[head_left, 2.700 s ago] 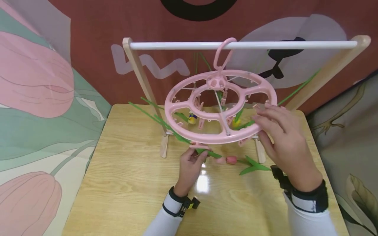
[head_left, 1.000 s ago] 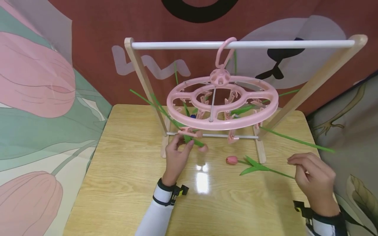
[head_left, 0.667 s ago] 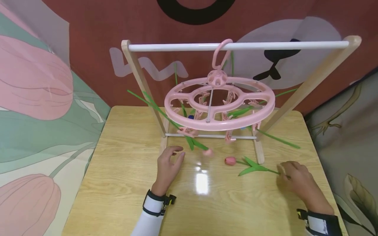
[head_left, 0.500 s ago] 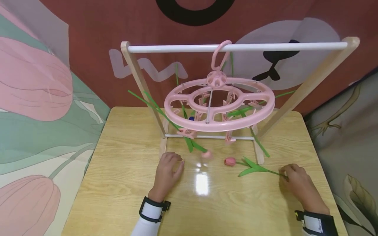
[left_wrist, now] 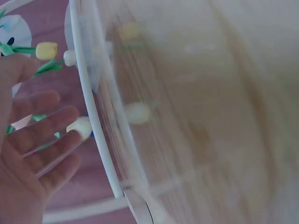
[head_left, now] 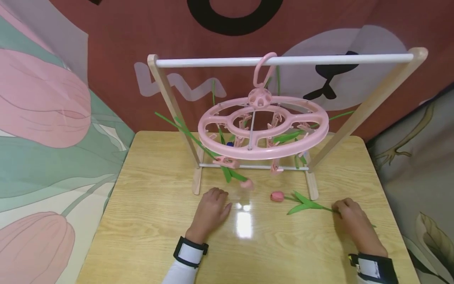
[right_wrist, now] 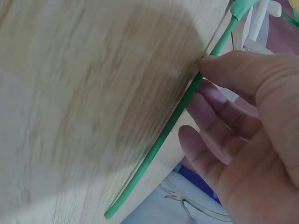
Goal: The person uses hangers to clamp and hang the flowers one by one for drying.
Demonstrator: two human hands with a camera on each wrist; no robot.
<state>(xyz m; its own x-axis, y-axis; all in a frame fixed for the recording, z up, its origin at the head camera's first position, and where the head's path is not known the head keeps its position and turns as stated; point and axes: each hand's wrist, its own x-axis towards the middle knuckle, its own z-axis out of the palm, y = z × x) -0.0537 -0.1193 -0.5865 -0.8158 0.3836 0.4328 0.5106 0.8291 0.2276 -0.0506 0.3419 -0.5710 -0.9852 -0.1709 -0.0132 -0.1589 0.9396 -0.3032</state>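
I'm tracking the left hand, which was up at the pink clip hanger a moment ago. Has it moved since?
Yes. The left hand has come down from the pink clip hanger onto the table, in front of the rack's left foot.

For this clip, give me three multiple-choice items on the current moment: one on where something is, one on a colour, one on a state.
1. Where does the pink tulip with the long green stem lie?
A. On the table, in front of the rack
B. Clipped on the white rail
C. In the left hand

2. What colour is the round clip hanger?
A. Blue
B. Pink
C. White

3. What is the left hand doing?
A. Gripping the hanger
B. Pinching a stem
C. Resting on the table, holding nothing

Answers:
1. A: the head view shows it flat on the wooden table, its stem running to the right hand.
2. B: the ring and its hook on the white rail are pink.
3. C: its fingers lie spread on the table with nothing in them.
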